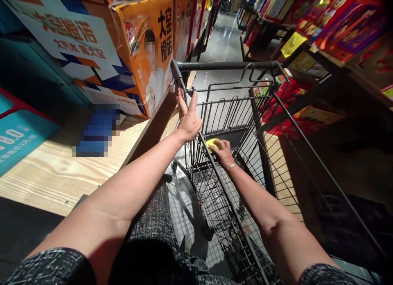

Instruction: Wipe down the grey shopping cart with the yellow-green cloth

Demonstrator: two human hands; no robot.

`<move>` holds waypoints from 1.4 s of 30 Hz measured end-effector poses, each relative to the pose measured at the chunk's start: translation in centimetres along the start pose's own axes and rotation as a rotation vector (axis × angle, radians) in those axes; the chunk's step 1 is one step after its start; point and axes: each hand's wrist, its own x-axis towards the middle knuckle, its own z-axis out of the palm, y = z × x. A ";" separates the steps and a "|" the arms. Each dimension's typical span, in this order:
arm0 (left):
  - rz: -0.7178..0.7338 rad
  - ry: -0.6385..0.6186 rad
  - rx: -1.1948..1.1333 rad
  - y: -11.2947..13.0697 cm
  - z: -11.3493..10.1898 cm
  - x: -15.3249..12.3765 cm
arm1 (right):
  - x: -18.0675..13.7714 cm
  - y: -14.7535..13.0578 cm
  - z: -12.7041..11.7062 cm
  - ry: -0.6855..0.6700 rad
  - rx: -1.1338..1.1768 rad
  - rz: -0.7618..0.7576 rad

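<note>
A dark wire shopping cart stands in front of me, its basket open at the top. My left hand lies on the cart's left top rail near the handle end, with two fingers stretched out and spread; its other fingers are partly hidden. Inside the basket, my right hand is closed on a small yellow cloth, close to the wire side. Most of the cloth is covered by the fingers, and whether it is folded I cannot tell.
Orange drink cartons are stacked on a wooden shelf at the left, beside a teal box. A blurred blue item lies on that shelf. Shelves with red and purple packages line the right. A grey floor aisle runs ahead.
</note>
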 end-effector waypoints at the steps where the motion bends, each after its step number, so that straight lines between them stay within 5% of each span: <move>1: -0.004 -0.003 0.007 0.0 -0.1 0.1 | -0.5 0.2 0.5 -0.053 -0.005 -0.005; 4: -0.024 -0.016 0.035 0.0 -0.3 0.4 | -0.6 1.1 0.1 -0.123 -0.008 -0.105; 6: -0.035 -0.035 0.056 0.1 -0.5 0.4 | 0.8 2.1 -1.8 -0.052 -0.014 -0.190; 13: -0.072 -0.077 0.135 0.9 -1.2 0.3 | 9.9 5.8 -12.7 0.557 0.000 -0.197; 16: -0.079 -0.080 0.151 1.1 -1.4 0.2 | 12.2 6.4 -14.6 0.722 0.053 -0.246; 20: -0.096 -0.091 0.174 1.1 -1.4 0.2 | 10.4 6.5 -11.2 0.614 0.054 -0.147; 27: -0.105 -0.081 0.200 0.6 -1.5 0.0 | -0.1 7.6 1.7 0.090 0.005 0.010; 31: -0.096 -0.076 0.213 0.7 -1.5 0.0 | -2.0 9.6 3.6 0.015 0.022 0.060; 34: -0.105 -0.083 0.237 0.9 -1.6 -0.1 | 0.7 11.7 0.2 0.211 0.022 0.098; 39: -0.106 -0.075 0.226 1.1 -1.7 -0.2 | 8.8 14.3 -8.7 0.658 0.035 0.165; 42: -0.087 -0.065 0.178 0.8 -1.6 -0.2 | 11.7 14.9 -10.5 0.856 0.086 0.141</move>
